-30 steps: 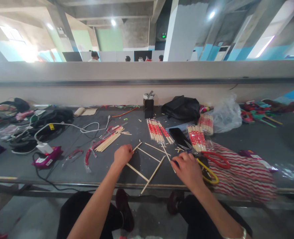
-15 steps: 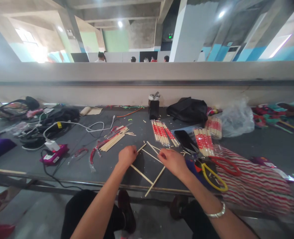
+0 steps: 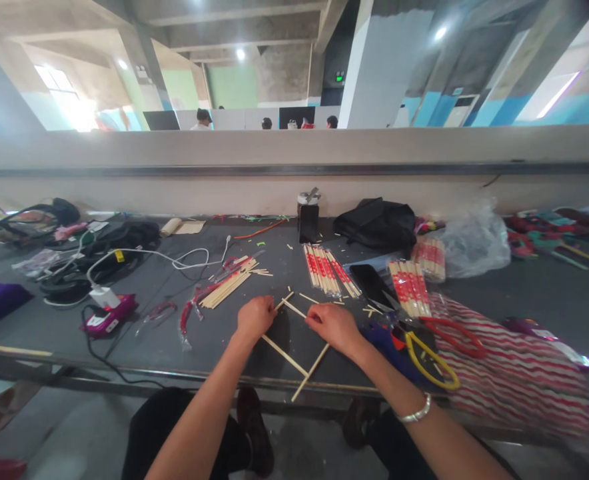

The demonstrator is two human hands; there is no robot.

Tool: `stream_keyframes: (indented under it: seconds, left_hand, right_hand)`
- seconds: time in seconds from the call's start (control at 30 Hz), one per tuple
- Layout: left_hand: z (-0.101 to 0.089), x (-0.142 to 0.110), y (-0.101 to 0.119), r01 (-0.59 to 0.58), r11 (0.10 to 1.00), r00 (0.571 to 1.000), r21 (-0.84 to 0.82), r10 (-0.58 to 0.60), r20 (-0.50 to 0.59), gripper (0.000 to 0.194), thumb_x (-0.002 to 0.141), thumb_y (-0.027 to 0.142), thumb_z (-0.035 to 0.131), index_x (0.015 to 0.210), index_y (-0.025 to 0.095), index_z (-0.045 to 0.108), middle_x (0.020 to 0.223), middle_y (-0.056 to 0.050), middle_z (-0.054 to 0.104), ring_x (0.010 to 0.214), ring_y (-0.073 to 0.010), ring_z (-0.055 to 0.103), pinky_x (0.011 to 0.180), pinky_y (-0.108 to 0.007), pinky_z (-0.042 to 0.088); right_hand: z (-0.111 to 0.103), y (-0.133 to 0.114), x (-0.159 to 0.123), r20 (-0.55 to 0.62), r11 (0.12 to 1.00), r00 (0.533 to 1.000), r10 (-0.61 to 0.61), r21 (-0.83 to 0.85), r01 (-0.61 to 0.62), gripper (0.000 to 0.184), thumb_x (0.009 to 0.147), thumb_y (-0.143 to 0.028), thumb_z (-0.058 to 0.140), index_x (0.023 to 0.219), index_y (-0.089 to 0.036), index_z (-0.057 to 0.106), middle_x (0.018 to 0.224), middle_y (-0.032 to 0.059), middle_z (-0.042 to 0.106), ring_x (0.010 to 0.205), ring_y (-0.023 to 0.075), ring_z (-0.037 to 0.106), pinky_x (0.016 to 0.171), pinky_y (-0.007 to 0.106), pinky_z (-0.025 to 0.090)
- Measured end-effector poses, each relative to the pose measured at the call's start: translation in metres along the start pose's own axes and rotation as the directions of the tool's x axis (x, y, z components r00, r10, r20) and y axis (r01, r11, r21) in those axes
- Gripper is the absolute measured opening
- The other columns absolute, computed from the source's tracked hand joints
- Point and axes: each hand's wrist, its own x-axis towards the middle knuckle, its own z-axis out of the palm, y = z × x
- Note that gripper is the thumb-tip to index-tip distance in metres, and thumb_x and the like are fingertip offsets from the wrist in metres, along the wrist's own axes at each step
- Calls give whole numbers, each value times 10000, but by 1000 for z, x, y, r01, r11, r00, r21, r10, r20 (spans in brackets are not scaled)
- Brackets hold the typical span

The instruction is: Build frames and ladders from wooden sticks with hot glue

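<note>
My left hand point(image 3: 254, 317) is closed on a thin wooden chopstick point(image 3: 285, 299) that points up and to the right. Between the pinched fingers of my right hand point(image 3: 333, 327) is another chopstick point(image 3: 295, 308), its far end crossing the left one near the tip. Below the hands, one chopstick point(image 3: 285, 355) runs from under my left hand and meets a slanting chopstick point(image 3: 311, 371) near the table's front edge. Together they outline a rough four-sided shape. How the sticks join is too small to tell.
Loose chopsticks point(image 3: 227, 285) lie left of centre. Red-and-white chopstick packs point(image 3: 322, 270) sit behind my hands, with a phone point(image 3: 369, 281) beside them. Rightward are yellow-and-red-handled scissors or pliers point(image 3: 434, 365) and a striped cloth point(image 3: 514, 373). A purple power strip point(image 3: 110, 317) with cables is at left.
My right hand has shifted slightly left, and its chopstick has come across to the tip of the left hand's chopstick. The left hand has stayed almost in place.
</note>
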Motion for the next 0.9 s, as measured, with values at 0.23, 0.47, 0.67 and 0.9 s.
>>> stream_keyframes:
  seconds: [0.23, 0.47, 0.67, 0.9]
  left_hand:
    - [0, 1, 0, 8, 1000, 1000, 3, -8, 1, 124, 828, 306, 520, 830, 235, 622, 896, -23, 684, 831, -160, 618, 652, -221, 405]
    - [1, 1, -1, 3, 1000, 1000, -14, -3, 6, 148, 827, 293, 525, 900, 252, 647, 918, -28, 695, 864, -177, 632, 679, -235, 432]
    - [1, 1, -1, -27, 999, 1000, -40, 27, 3, 399, 840, 261, 512, 1228, 345, 559, 1109, -13, 679, 1005, -177, 614, 786, -247, 453]
    - [2, 3, -2, -58, 997, 998, -43, 58, 0, 387, 833, 249, 513, 1196, 352, 596, 1152, -3, 670, 1032, -192, 612, 814, -262, 465]
  right_hand:
    - [2, 0, 2, 9, 1000, 1000, -9, -16, 10, 192, 868, -296, 497, 815, -240, 672, 815, 11, 694, 804, 151, 614, 649, 229, 369]
    - [4, 0, 2, 25, 999, 1000, -8, -37, 9, 187, 867, -281, 495, 812, -237, 669, 821, 16, 692, 813, 155, 615, 643, 231, 368]
    - [5, 1, 2, 33, 999, 999, -7, -51, 9, 179, 872, -289, 499, 824, -234, 663, 839, 19, 690, 835, 154, 614, 651, 226, 373]
    - [5, 1, 2, 15, 998, 1000, -19, -52, 20, 166, 875, -296, 513, 816, -232, 654, 818, 21, 690, 843, 165, 613, 659, 232, 376]
